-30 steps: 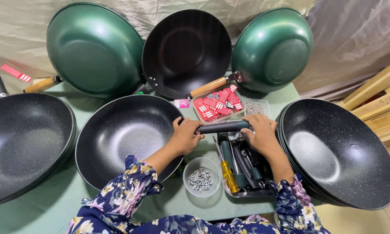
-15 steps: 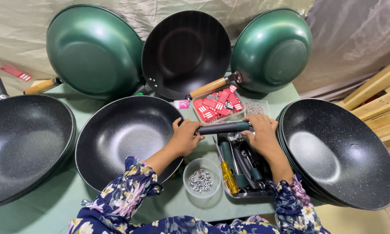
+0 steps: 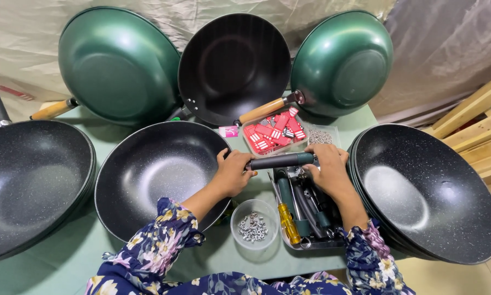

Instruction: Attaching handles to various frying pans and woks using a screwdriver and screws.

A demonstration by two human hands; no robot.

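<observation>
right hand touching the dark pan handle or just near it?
Touching. The head view shows the right hand wrapped over one end of the dark cylindrical pan handle, fingers covering it with no gap.

Three woks lean against the back sheet: a green one (image 3: 117, 60), a black one (image 3: 234, 65), another green one (image 3: 344, 60). On the surface (image 3: 54, 267) sit a red-filled tray (image 3: 273, 134), a cup of nuts (image 3: 253, 226), and stacked black woks at left (image 3: 30, 180) and right (image 3: 428, 188).

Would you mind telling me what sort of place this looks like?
Probably a small cookware assembly bench: many black and green woks around a green table, a tray of loose handles, a cup of small metal fasteners, and both hands on a dark handle.
</observation>
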